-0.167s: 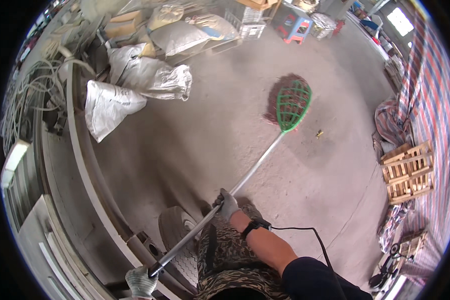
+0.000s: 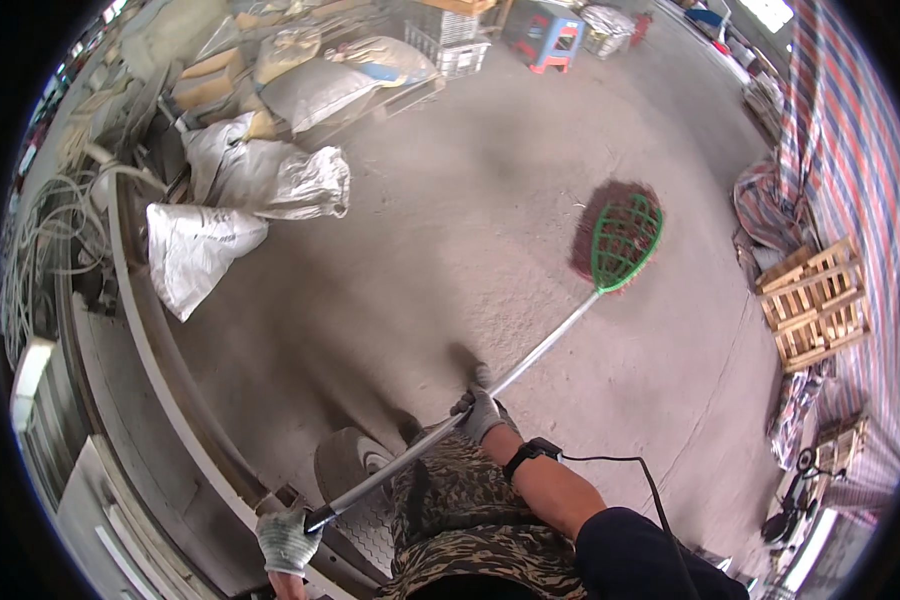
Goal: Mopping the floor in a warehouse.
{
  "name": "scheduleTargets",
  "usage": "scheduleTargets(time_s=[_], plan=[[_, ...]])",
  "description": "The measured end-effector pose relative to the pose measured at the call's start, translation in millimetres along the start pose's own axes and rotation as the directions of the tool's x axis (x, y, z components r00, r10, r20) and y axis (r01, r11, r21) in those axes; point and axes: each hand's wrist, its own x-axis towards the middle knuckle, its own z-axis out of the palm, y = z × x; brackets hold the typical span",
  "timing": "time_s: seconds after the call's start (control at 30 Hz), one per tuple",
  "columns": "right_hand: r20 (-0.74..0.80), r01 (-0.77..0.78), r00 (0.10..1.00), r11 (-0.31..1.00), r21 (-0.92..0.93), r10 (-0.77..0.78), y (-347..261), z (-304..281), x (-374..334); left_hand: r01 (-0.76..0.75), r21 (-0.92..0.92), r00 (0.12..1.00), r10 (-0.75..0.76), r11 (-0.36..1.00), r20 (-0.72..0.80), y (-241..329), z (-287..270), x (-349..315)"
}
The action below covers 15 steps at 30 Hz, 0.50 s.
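A long-handled broom [image 2: 545, 347] slants across the middle, from low left to upper right. Its fan-shaped green plastic head [image 2: 625, 245] with dark reddish bristles rests on the concrete floor. My right hand [image 2: 482, 412], in a grey glove, is wrapped round the pale metal shaft about midway. At the dark end of the shaft my left hand [image 2: 288, 540], also in a knit glove, is closed over the grip; its fingertips are partly hidden. A black wrist device [image 2: 533, 455] with a cable is strapped on my right forearm.
White woven sacks [image 2: 205, 255] lie at the left beside a long metal beam [image 2: 160, 350]. A tyre [image 2: 345, 470] stands close to my legs. Full bags [image 2: 320, 92], crates [image 2: 460, 55] and a blue-red stool [image 2: 552, 40] are at the back. Wooden pallets [image 2: 815, 305] and striped sheeting [image 2: 840, 150] line the right.
The broom head has moved right and slightly nearer over the floor, and my right hand has shifted right with the shaft. The small yellow scrap no longer shows. My view has turned a little.
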Motion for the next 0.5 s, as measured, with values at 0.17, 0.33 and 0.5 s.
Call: scheduleTargets(time_s=[0.17, 0.33, 0.5], plan=[[0.394, -0.299, 0.909, 0.870, 0.392, 0.135, -73.9, -97.8, 63.7, -0.183, 0.057, 0.977, 0.175, 0.982, 0.123, 63.5, -21.5, 90.7], [-0.025, -0.036, 0.998, 0.901, 0.432, 0.053, -109.1, -96.7, 39.7, -0.303, 0.094, 0.935, 0.277, 0.948, 0.219, 115.2, -49.2, 143.2], [-0.234, -0.082, 0.957, 0.929, 0.360, 0.175, -123.2, -53.5, -2.1, -0.275, 0.101, 0.931, 0.239, 0.956, 0.274, 136.3, -59.4, 149.0]])
